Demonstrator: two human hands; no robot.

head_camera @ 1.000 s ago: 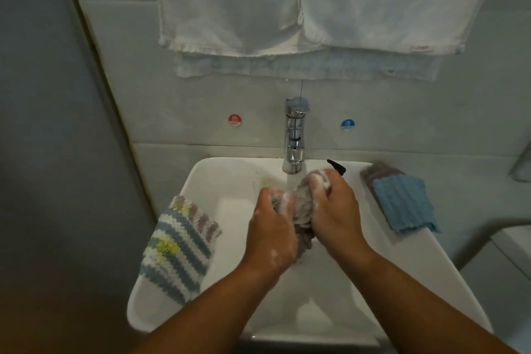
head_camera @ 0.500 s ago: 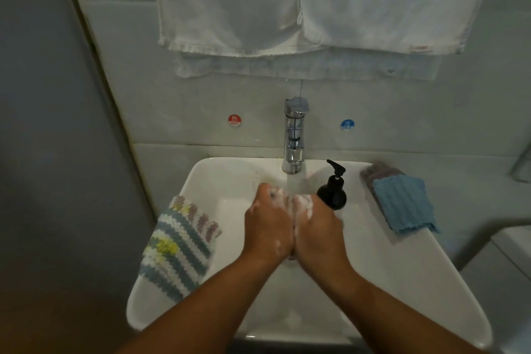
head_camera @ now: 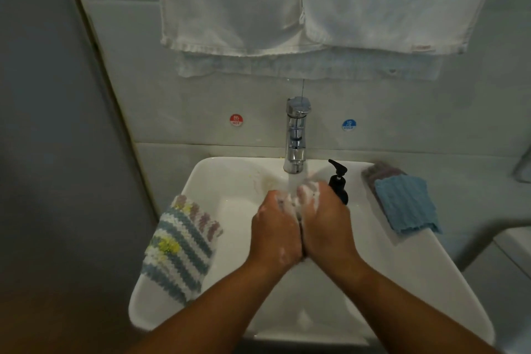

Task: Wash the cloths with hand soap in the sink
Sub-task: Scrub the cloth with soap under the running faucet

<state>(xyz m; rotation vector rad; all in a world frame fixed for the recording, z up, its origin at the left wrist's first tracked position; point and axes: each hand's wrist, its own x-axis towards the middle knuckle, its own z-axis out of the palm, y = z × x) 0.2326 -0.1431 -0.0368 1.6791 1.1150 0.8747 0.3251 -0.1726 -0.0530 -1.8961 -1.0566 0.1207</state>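
- A plain grey wall panel [head_camera: 57,123] fills the room's left side, from seven to eleven o'clock.
- A striped knitted cloth [head_camera: 184,247], blue, white, mauve and yellow, drapes over the sink [head_camera: 416,282] rim at nine o'clock of the basin.
- A red HOT sticker [head_camera: 236,119] sits on the pale tiled wall at eleven o'clock of the basin.
- White towels [head_camera: 230,3] hang along the wall at twelve o'clock, above the chrome tap [head_camera: 297,135], which runs water [head_camera: 293,181].
- The left hand [head_camera: 277,236] and right hand [head_camera: 327,227] are pressed side by side over the basin's middle, fingers curled round a soapy cloth [head_camera: 297,204] under the stream. Foam hides most of it.
- A black soap bottle [head_camera: 339,184] stands at one o'clock, just behind the right hand.
- A blue COLD sticker [head_camera: 348,124] is on the wall at one o'clock.
- A blue cloth [head_camera: 405,204] lies on a mauve cloth [head_camera: 379,171] on the rim at two o'clock.
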